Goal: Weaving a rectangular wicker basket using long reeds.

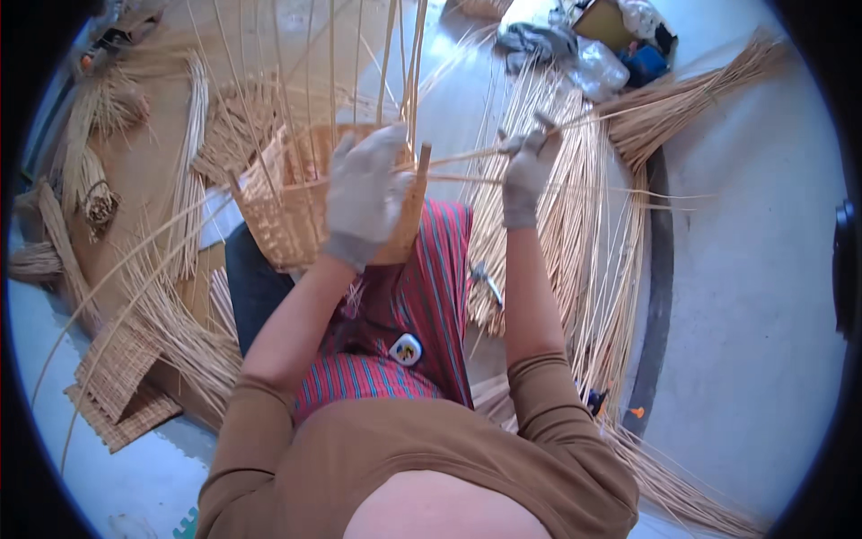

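Observation:
A partly woven basket (298,225) of light cane tilts over my lap, tall upright stakes (332,67) rising from its rim. My left hand (366,193), in a pale glove, lies against its near side by the rim, fingers stretched out and thumb apart; the fingertips are slightly blurred. To the right, my gloved right hand (528,171) is closed around a thin cane strand (471,160) stretching from the basket's right side. A second strand passes just below. Long loose strands (135,310) trail from the basket to the lower left.
Bundles of cane (575,198) lie on the floor to the right, another bundle (691,108) beyond them. Woven mats (126,377) sit at the lower left. Plastic bags (597,67) are piled at the back. A white round tape measure (406,349) rests on the striped cloth (440,269) over my lap.

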Demonstrator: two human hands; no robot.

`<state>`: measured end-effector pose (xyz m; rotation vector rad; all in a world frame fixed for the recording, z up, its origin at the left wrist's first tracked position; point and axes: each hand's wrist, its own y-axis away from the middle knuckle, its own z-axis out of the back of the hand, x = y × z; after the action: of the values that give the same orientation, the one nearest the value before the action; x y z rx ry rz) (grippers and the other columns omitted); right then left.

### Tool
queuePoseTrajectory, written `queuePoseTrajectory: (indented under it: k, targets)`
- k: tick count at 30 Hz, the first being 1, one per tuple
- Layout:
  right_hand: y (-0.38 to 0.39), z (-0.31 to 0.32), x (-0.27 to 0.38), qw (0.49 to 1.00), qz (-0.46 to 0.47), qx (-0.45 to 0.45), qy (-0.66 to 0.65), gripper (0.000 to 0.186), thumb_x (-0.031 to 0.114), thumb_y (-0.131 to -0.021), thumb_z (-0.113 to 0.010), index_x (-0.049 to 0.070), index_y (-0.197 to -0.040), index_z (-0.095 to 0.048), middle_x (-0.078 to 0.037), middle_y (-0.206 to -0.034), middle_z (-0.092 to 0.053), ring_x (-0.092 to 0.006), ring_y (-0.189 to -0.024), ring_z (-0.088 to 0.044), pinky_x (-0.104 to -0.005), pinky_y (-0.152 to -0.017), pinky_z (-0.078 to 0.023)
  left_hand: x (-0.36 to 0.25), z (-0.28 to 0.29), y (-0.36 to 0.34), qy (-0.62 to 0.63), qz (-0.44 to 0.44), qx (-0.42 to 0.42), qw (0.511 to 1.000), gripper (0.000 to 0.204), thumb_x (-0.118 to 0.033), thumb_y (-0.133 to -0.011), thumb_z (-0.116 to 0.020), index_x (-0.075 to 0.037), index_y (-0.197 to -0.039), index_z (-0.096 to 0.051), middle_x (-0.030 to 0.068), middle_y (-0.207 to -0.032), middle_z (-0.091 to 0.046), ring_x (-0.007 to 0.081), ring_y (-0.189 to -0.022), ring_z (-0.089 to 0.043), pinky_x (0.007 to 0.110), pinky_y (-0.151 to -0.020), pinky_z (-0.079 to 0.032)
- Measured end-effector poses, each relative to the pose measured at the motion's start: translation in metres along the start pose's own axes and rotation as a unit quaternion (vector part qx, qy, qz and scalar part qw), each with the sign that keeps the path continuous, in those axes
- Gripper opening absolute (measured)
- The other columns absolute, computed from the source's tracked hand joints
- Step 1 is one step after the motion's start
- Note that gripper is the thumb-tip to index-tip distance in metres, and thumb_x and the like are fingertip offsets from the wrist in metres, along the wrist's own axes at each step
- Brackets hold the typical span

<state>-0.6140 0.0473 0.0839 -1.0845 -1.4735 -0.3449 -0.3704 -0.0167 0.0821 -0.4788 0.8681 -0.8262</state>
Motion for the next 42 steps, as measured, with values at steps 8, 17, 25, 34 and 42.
queuePoseTrajectory:
  k: [8, 17, 25, 34, 42]
  targets:
    - [0.019, -0.001, 0.017, 0.997, -0.031, -0.009, -0.071, 0.039, 0.005, -0.109, -0.042, 0.013, -0.147, -0.049, 0.005, -0.073, -0.042, -0.0075, -0.058, -0.045, -0.0352, -0.07, -0.062, 0.029, -0.027, 0.01, -0.062, -0.122, 0.102, 0.985, 0.105, -0.043, -0.084, -0.078, -0.018, -0.169, -0.022, 0.0101, -0.115, -0.069, 0.0318, -0.112, -0.066, 0.047, -0.108, -0.044]
    - [0.118, -0.107, 0.071, 0.901, -0.115, 0.321, -0.266, 0.043, 0.022, -0.099, -0.07, 0.004, -0.138, -0.061, -0.014, -0.104, -0.067, -0.0249, -0.093, -0.067, -0.0412, -0.084, -0.054, 0.024, -0.02, 0.004, 0.085, -0.061, 0.039, 0.994, 0.068, -0.053, -0.1, -0.062, -0.013, -0.153, -0.049, 0.0122, -0.115, -0.07, 0.0278, -0.107, -0.067, 0.041, -0.089, -0.05]
    - [0.041, -0.055, 0.004, 0.828, -0.015, 0.291, 0.478, 0.06, 0.045, -0.075, -0.09, 0.003, -0.111, -0.067, -0.012, -0.097, -0.066, -0.0267, -0.089, -0.065, -0.0406, -0.082, -0.053, 0.07, 0.051, -0.009, 0.371, 0.353, -0.002, 0.859, 0.027, -0.025, -0.104, -0.065, -0.002, -0.117, -0.066, 0.0102, -0.109, -0.073, 0.0177, -0.098, -0.072, 0.031, -0.072, -0.057]
    - [0.055, -0.083, -0.019, 0.819, -0.008, 0.109, 0.563, 0.036, 0.045, -0.091, -0.071, 0.009, -0.092, -0.064, -0.016, -0.089, -0.07, -0.0385, -0.088, -0.07, -0.0509, -0.074, -0.053, -0.023, -0.021, -0.083, 0.238, -0.037, -0.016, 0.97, 0.043, -0.018, -0.096, -0.075, -0.007, -0.135, -0.062, 0.0179, -0.128, -0.066, 0.0325, -0.114, -0.068, 0.043, -0.092, -0.056]
    - [0.067, -0.075, -0.013, 0.83, 0.048, 0.067, 0.551, 0.025, 0.03, -0.089, -0.078, 0.009, -0.09, -0.064, -0.013, -0.085, -0.069, -0.036, -0.082, -0.068, -0.05, -0.074, -0.051, 0.095, 0.08, 0.104, -0.036, 0.222, -0.149, 0.963, 0.048, -0.006, -0.088, -0.078, -0.007, -0.133, -0.059, 0.0167, -0.125, -0.065, 0.0353, -0.113, -0.066, 0.041, -0.098, -0.053]
